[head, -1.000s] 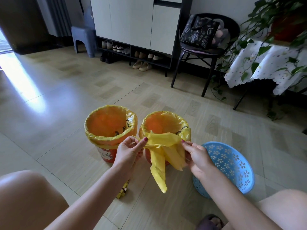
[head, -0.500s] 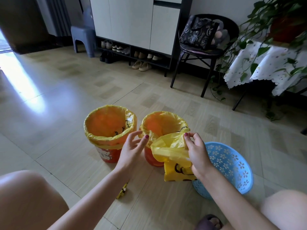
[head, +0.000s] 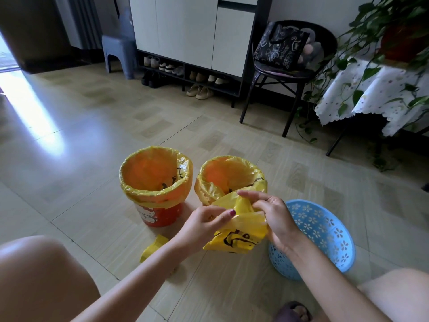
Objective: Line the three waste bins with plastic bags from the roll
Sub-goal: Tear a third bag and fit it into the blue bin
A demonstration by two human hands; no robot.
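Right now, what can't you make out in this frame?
- Head view: print on the loose yellow bag, crumpled and partly covered by the left hand and right hand.
- Bag roll: partly behind the left forearm.
- Blue basket: near wall behind the right arm.
- Middle bin: body hidden by the bag.

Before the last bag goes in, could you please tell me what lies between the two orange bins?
In the head view, only bare tiled floor shows between the left orange bin and the right orange bin; they stand apart, both already lined.
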